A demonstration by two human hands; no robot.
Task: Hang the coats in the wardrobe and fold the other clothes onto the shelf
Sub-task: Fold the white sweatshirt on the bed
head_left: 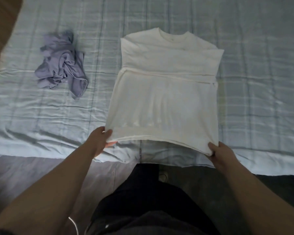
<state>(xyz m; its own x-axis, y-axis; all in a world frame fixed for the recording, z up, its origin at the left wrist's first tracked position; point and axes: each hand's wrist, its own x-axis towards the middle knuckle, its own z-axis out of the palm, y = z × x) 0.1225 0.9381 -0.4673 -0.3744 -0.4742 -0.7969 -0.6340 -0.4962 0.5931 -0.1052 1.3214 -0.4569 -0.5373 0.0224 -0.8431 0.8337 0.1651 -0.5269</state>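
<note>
The white sweatshirt (pixel 166 92) lies flat on the bed (pixel 255 68), with the collar far from the person and the sleeves seemingly folded across the chest. The left hand (pixel 100 139) pinches the near left corner of the hem (pixel 159 138), with the thumb on top and the fingers under the cloth. The right hand (pixel 222 153) grips the near right corner in the same way. The hem is lifted a little above the sheet.

The cloth looks soft, light and limp, so it will probably sag in the middle when it is held only by 2 corners. The ribbed hem seems thicker than the body and gives a firmer place to hold. The smooth sheet may let the garment slide when it is pulled.

The hem is just beside the near edge of the bed, so a pull toward the person could drag it over the floor (pixel 41 177). Beyond the collar and to the right, the sheet offers open room for a fold. A crumpled purple garment (pixel 63 65) lies well apart on the left and should not interfere.
</note>
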